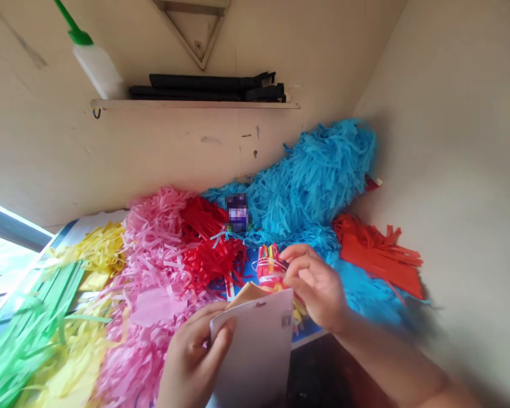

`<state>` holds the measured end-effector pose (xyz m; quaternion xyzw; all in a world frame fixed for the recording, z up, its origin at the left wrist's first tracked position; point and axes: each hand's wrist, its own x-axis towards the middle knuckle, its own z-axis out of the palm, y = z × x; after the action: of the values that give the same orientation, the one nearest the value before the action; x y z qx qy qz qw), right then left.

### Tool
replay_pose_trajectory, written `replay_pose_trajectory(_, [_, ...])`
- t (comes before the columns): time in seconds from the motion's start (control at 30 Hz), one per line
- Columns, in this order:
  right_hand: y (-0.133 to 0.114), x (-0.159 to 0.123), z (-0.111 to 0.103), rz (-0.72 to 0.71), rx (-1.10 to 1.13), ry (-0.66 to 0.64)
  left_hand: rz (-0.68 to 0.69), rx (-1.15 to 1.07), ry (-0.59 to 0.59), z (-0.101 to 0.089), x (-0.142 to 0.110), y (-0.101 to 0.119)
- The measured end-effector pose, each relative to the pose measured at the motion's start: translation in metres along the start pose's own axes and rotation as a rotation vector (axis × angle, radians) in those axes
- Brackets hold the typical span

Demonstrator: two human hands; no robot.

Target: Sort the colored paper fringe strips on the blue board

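Observation:
My left hand (199,351) grips a white card-like sheet (255,345) by its left edge, thumb on the near face. A tan folded paper (249,293) pokes up behind its top edge. My right hand (317,286) is half curled beside the sheet's upper right corner. Its fingers are apart, and I make out nothing held in them. Just left of its fingertips is a bundle of red, yellow and green strips (268,262) with white string wound round it. The sheet hides the bundle's lower part.
Fringed paper heaps cover the blue tabletop: green (25,317), yellow (104,243), pink (153,272), red (215,258) and blue (310,175). Orange-red fringed paper (382,255) lies right. A dark purple item (237,212) sits centrally. Above, a wall shelf (195,105) holds black objects and a green-capped bottle (96,65).

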<state>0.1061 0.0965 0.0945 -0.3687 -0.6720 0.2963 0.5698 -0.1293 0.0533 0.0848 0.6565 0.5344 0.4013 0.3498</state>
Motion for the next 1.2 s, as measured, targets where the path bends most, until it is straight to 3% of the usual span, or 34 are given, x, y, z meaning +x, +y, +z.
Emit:
replay_pose_trajectory(0.07, [0.009, -0.002, 0.0, 0.083, 0.062, 0.069, -0.131, -0.084, 0.049, 0.001, -0.001, -0.003])
replay_pose_trajectory(0.17, [0.023, -0.006, 0.004, 0.244, 0.134, -0.036, -0.301, -0.216, 0.142, 0.005, -0.003, -0.007])
replay_pose_trajectory(0.27, [0.029, -0.009, 0.011, 0.431, 0.213, -0.085, -0.377, -0.284, 0.193, 0.013, -0.003, -0.015])
replay_pose_trajectory(0.37, [0.028, -0.008, 0.014, 0.501, 0.286, -0.027, -0.435, -0.337, 0.218, 0.02, 0.0, -0.022])
replay_pose_trajectory(0.6, [0.021, -0.006, 0.009, 0.507, 0.379, 0.019, -0.586, -0.588, 0.116, 0.029, 0.008, -0.024])
replay_pose_trajectory(0.87, [0.024, 0.0, 0.005, 0.409, 0.303, -0.023, -0.509, -0.536, -0.015, 0.03, 0.004, -0.032])
replay_pose_trajectory(0.93, [0.018, 0.001, -0.004, 0.285, 0.111, 0.056, -0.54, -0.533, 0.044, 0.03, 0.002, -0.032])
replay_pose_trajectory(1.03, [0.001, -0.009, -0.009, 0.088, -0.149, 0.316, -0.59, -0.431, 0.189, 0.03, 0.0, -0.031])
replay_pose_trajectory(1.1, [-0.011, -0.021, 0.0, 0.06, -0.039, 0.36, -0.587, -0.345, 0.26, 0.03, -0.001, -0.028])
replay_pose_trajectory(1.2, [-0.019, -0.037, 0.026, 0.292, 0.293, 0.253, -0.518, -0.29, 0.32, 0.035, 0.0, -0.022])
